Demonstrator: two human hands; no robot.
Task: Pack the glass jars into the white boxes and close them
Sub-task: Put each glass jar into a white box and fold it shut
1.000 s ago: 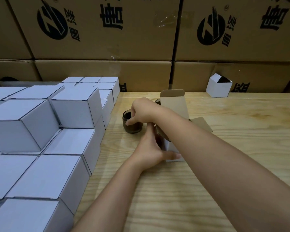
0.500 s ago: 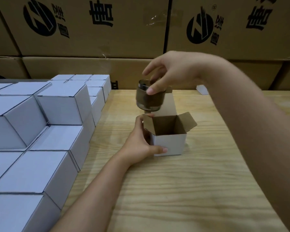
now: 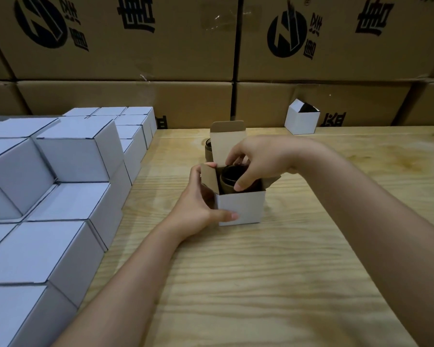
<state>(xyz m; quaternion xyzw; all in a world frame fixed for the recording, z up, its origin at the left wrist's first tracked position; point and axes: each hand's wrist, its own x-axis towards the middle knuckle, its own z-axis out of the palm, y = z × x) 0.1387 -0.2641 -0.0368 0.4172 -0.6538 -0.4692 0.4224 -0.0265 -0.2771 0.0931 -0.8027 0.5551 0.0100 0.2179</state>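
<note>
- Down from its spot above the opening half a second ago, the jar [image 3: 232,177] now sits partly inside the box [image 3: 241,209], its dark rim level with the flaps; the right hand [image 3: 261,161] has dropped with it, while the box stands where it did.
- Bench [image 3: 261,284]: one, pale wood, carrying everything.
- Closed boxes [image 3: 70,201]: white, stacked in steps along the left edge from near to far; over a dozen show, but the exact count is unsure because the stack runs out of view.
- Left hand [image 3: 201,209]: holds the box, thumb on its front face, fingers curled round its left side by the side flap.
- Right hand: pinches the jar's rim from above, thumb on the near side, fingers on the far side.
- Box lid [image 3: 227,141]: one, standing upright at the back, brown inside.
- Second jar [image 3: 208,151]: just behind the box, half hidden by the lid; two jars in all.
- Far box [image 3: 302,117]: white, open, well apart at the right rear; two open boxes in all.
- Cartons [image 3: 135,46]: brown, stacked as a wall behind the bench, printed with a round black logo and black characters I cannot read.
</note>
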